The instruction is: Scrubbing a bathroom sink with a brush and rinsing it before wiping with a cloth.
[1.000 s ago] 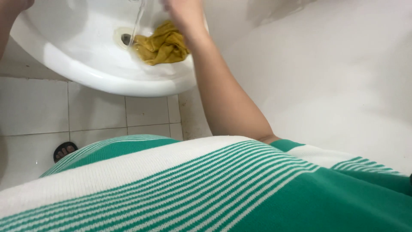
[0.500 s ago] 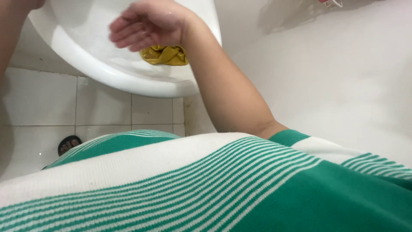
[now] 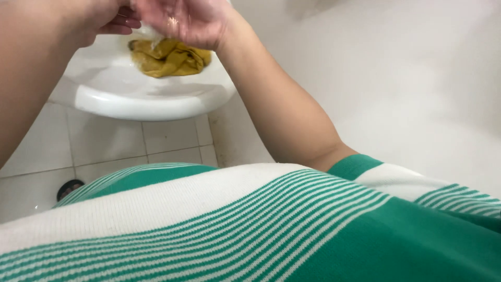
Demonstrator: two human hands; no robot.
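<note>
A crumpled mustard-yellow cloth [image 3: 167, 57] lies wet in the bowl of a white wash basin [image 3: 151, 102] at the top left. Just above it my right hand [image 3: 185, 21] is wet and glistening, palm side up, fingers loosely spread, holding nothing I can see. My left hand [image 3: 112, 18] comes in from the left and meets the right one over the basin; its fingers are mostly hidden behind my forearm, and whether it grips anything cannot be told. My left forearm [image 3: 36, 68] fills the top-left corner.
My green and white striped shirt [image 3: 261, 224] fills the lower half of the view. White floor tiles [image 3: 130, 141] lie under the basin, with my foot in a dark sandal [image 3: 69, 188] at lower left. A white wall [image 3: 391, 89] stands close on the right.
My left arm has swung in from the top-left corner, so both hands now meet over the basin. My right hand has turned over. The view has shifted, showing more of the cloth.
</note>
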